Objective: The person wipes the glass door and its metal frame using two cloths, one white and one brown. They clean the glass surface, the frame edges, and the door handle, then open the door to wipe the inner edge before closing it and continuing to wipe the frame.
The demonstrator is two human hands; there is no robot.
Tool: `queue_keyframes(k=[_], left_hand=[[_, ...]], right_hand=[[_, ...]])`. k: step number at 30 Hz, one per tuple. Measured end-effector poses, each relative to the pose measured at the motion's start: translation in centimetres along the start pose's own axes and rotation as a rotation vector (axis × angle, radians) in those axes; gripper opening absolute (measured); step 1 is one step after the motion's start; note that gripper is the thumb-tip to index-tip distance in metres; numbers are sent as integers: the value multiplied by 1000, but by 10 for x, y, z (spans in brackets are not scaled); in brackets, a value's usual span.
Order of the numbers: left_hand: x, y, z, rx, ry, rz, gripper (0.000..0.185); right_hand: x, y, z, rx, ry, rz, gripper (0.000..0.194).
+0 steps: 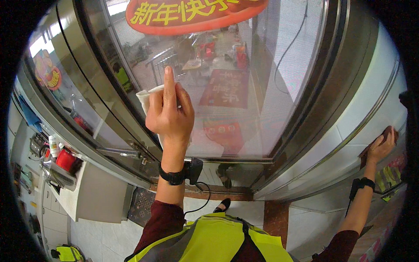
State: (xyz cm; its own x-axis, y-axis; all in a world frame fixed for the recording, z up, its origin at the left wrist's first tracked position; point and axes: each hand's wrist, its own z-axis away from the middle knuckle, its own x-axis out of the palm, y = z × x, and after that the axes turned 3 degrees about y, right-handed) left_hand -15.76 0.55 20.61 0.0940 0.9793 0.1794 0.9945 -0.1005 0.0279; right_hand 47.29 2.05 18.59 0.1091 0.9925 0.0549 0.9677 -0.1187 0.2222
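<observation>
Before me stands a glass door pane (203, 137) in a dark metal frame. My left hand (170, 108) is raised against the glass, its index finger pointing up, the other fingers curled over a folded white cloth (142, 98). A wrist strap with a black device sits on that forearm. Far to the right, my right hand (382, 145) rests on a brown edge or ledge at the side of the white tiled wall; its fingers are bent round it. Above my left hand a red sticker (196, 19) with yellow characters is fixed to the glass.
A door handle (121, 152) juts out at the lower left. Beyond it, a white counter (70, 203) carries a metal kettle (59, 175), a red container (66, 159) and a white bottle (53, 145). A patterned mat (141, 206) lies on the tiled floor.
</observation>
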Motion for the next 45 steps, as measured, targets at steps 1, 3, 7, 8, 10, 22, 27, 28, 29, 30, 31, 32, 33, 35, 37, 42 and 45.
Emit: queue_keyframes(k=[1,3,7,8,10,22,27,28,29,30,31,32,33,35,37,42,45], left_hand=[[0,-1,0,37,27,11,46],[0,-3,-1,-3,-8,20,46],[0,-3,-3,-55,-56,-21,46],[-1,-3,-3,-19,-27,-19,46],[-2,-1,-2,-10,-39,-59,46],[-10,-3,-2,-93,23,147,26],[-31,-8,9,-308,-55,148,16],[-35,-12,13,-368,-58,144,15],[-40,-17,17,-385,-77,129,14],[-47,-23,23,-419,-109,105,15],[-55,-29,29,-454,-139,74,16],[-63,-36,36,-578,-194,57,17],[-69,-44,43,-564,-180,46,16],[-81,-60,59,-553,-151,19,14],[-103,-75,77,-578,-268,-118,23],[-157,-104,113,-745,-546,-367,40],[-182,-109,129,-827,-644,-436,46]], right_hand=[[1,1,1,-9,9,-13,37],[3,3,2,-31,26,-36,36],[3,3,3,-75,59,-13,35],[3,2,3,-83,68,-16,35],[1,1,3,-73,50,-3,35],[4,-1,4,-65,83,-11,41],[1,2,6,-2,-58,68,46],[1,2,6,-7,-45,51,46],[3,2,6,-7,-32,31,46],[4,3,6,-2,-28,7,45],[6,2,5,11,-17,-4,45],[7,3,5,28,-15,-18,45],[7,3,6,45,-13,-34,45],[9,4,6,-10,22,-46,45],[11,6,7,-12,36,-66,45],[14,12,12,-51,37,8,46],[14,13,14,-42,29,43,46]])
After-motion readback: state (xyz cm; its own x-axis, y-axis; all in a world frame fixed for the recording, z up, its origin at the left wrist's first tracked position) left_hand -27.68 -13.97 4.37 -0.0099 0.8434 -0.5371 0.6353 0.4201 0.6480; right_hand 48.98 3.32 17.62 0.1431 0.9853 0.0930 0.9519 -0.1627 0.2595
